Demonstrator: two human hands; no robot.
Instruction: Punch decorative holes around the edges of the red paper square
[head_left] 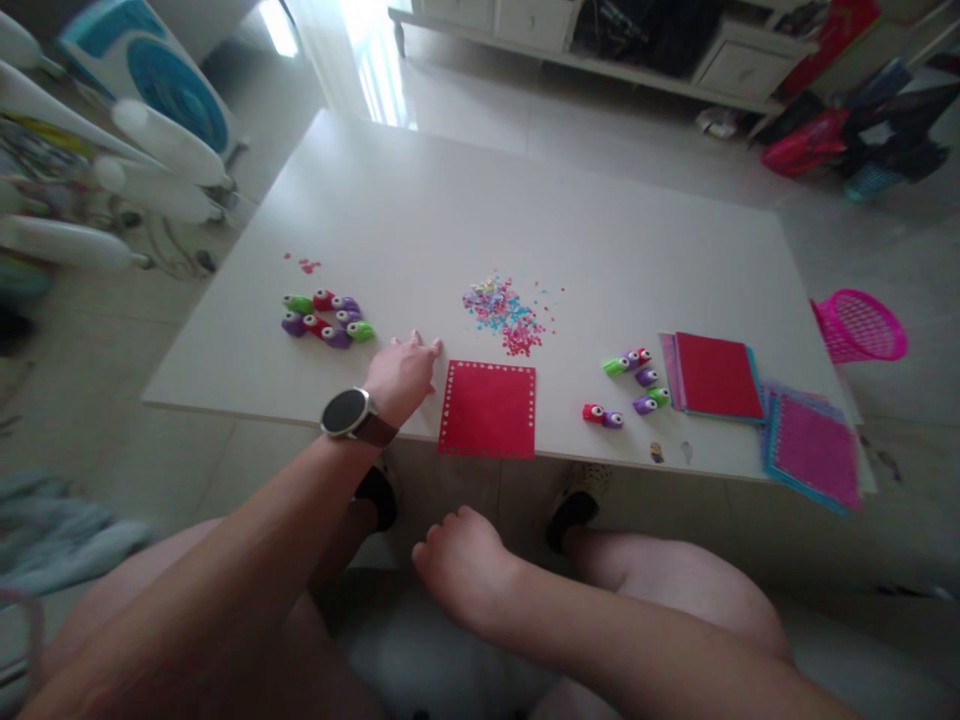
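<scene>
My left hand (405, 375), with a watch on the wrist, rests on the white table with fingers spread and nothing in it. Just right of it lies a red paper square (489, 408) with small cutouts along its edges, its near edge at the table's rim. My right hand (461, 560) hovers in front of the table, above my lap, with curled fingers; whether it holds anything is hidden. Left of my left hand stands a group of small green, red and purple pieces with eye-like ends (326, 318). Beyond the square is a pile of coloured confetti (510, 315).
More of the eyed pieces (637, 385) stand on the right. Beside them are a stack of coloured paper (718, 375) and a stack of punched sheets (814, 448) at the table's corner. A few red bits (307, 265) lie far left. A pink basket (862, 325) is past the right edge.
</scene>
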